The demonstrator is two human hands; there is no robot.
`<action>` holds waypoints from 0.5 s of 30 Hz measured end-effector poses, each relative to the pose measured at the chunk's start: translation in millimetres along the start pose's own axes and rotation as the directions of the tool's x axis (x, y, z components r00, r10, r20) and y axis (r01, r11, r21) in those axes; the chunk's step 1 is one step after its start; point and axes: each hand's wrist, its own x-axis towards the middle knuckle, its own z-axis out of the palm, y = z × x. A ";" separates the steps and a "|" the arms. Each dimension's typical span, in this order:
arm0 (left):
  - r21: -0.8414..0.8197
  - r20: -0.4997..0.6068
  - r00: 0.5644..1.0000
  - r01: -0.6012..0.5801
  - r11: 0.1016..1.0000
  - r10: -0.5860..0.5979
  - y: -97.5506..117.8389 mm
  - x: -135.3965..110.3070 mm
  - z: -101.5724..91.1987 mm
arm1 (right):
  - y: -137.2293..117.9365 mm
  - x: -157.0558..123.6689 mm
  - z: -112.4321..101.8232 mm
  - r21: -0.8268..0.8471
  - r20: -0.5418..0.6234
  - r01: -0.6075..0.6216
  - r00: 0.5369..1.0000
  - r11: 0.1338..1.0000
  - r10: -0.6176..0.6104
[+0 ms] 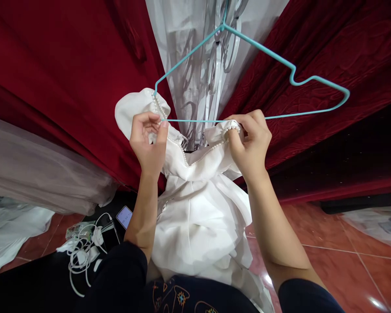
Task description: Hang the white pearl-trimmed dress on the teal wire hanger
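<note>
A white dress (195, 217) with a pearl-beaded neckline hangs down in front of me. The light blue wire hanger (257, 45) is above it, its left end inside the dress's left puffed shoulder. My left hand (149, 134) pinches the beaded edge near the hanger's lower bar. With my right hand (250, 141) I grip the other shoulder of the dress, fingers closed on the beaded cloth beside the bar. The hanger's right end sticks out bare past that hand. The hanger's hook runs out of the top of the view.
Dark red curtains (68, 65) hang on both sides, with a white ornate metal frame (215, 78) between them. At lower left, tangled white cables (81, 256) and a phone (124, 216) lie on a black surface. Red tiles (332, 248) cover the floor.
</note>
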 end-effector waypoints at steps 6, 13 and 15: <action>-0.103 0.425 0.739 0.613 0.783 -0.523 1.9 -27.8 12.7 | 2.1 -0.9 3.3 -0.015 -0.004 -0.007 1.000 1.000 0.006; -0.534 0.367 0.773 0.631 0.563 -0.518 8.2 -19.7 52.4 | -0.7 -4.3 1.1 -0.001 0.006 0.046 0.999 0.999 -0.046; -0.547 0.347 0.785 0.613 0.569 -0.513 10.0 -20.7 55.1 | -5.7 -7.5 -6.9 0.002 0.060 0.055 0.997 0.998 -0.055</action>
